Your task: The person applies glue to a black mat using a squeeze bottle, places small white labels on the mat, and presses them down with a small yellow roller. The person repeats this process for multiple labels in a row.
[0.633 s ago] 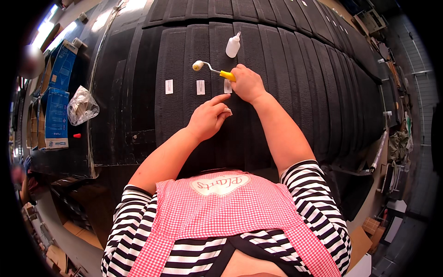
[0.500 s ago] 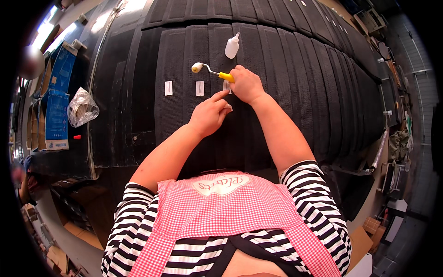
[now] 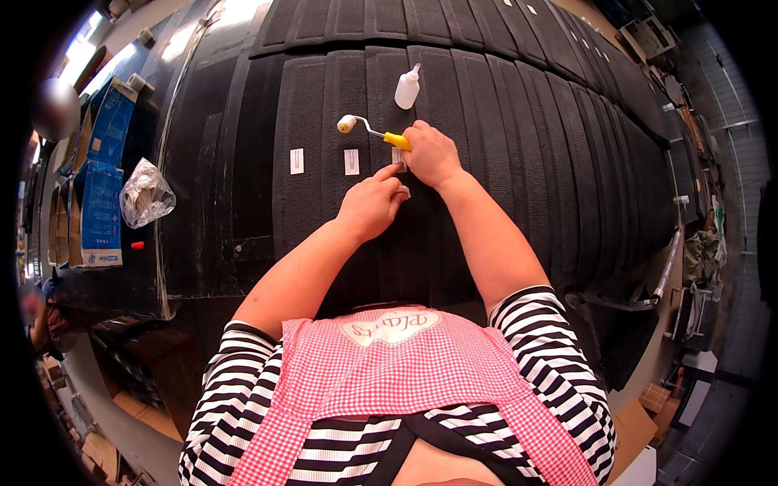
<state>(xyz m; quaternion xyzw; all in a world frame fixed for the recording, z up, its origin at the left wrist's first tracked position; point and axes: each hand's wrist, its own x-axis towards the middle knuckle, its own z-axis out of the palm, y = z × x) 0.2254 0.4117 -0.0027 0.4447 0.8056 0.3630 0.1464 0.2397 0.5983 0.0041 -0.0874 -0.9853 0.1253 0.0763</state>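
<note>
My right hand (image 3: pixel 433 155) is closed round the yellow handle of a small paint roller (image 3: pixel 396 140). Its bent wire frame points left, and the pale roller head hangs over the black ribbed mats. My left hand (image 3: pixel 371 204) reaches a fingertip to a white label (image 3: pixel 397 154) beside the right hand, which partly covers it. Between the left thumb and curled fingers shows a small white piece (image 3: pixel 403 193), mostly hidden. Two more labels, one nearer (image 3: pixel 351 162) and one farther left (image 3: pixel 297 161), lie flat on the mats. A white squeeze bottle (image 3: pixel 408 89) stands beyond my hands.
Overlapping black mats (image 3: pixel 486 113) cover the table. At the left are an opened blue carton (image 3: pixel 102 212), a clear plastic bag (image 3: pixel 147 194) and a small red cap (image 3: pixel 138 245). Another person (image 3: pixel 40 324) is partly visible at the far left edge.
Both hands stay almost in place over the same label, the roller still in the right one. The whole view has shifted slightly.
</note>
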